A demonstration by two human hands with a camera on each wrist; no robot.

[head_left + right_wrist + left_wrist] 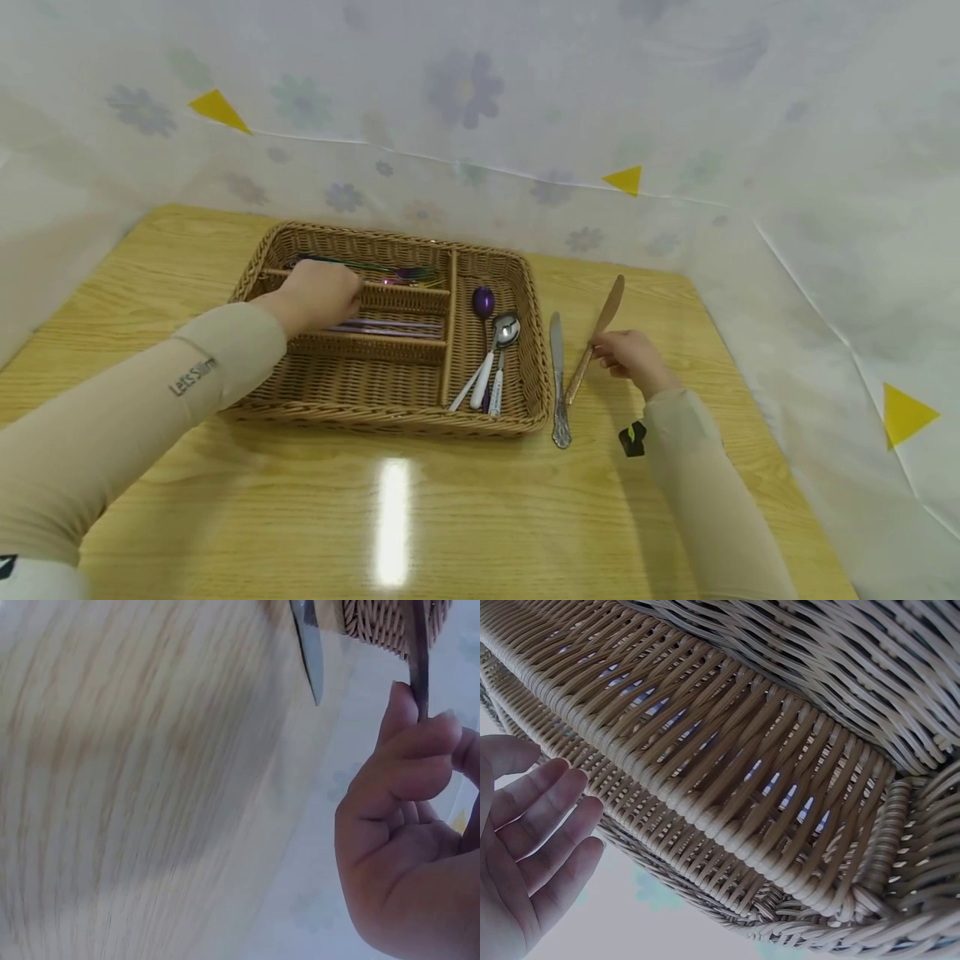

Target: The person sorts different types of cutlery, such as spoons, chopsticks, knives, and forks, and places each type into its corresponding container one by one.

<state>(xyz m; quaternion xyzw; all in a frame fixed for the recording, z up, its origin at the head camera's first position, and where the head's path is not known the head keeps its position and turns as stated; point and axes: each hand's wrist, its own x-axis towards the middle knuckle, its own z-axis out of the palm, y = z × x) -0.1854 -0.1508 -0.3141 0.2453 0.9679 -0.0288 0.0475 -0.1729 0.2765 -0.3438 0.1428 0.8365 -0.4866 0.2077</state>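
Over the divided wicker basket (375,417) hovers my left hand (322,293), above the small compartments on its left side. In the left wrist view the fingers (555,825) are loosely bent beside the woven divider and hold nothing. My right hand (630,357) pinches a copper-coloured table knife (611,302) near the middle, to the right of the basket; its blade points away from me. A silver table knife (557,358) with an ornate handle lies on the table between that knife and the basket, and its blade (311,664) shows in the right wrist view.
The basket's right compartment holds a purple spoon (483,302) and silver spoons (507,329) with white handles. Thin purple rods (390,330) lie in the middle compartment, and colourful forks (408,273) in the back one. A floral curtain (465,92) borders the wooden table (465,517).
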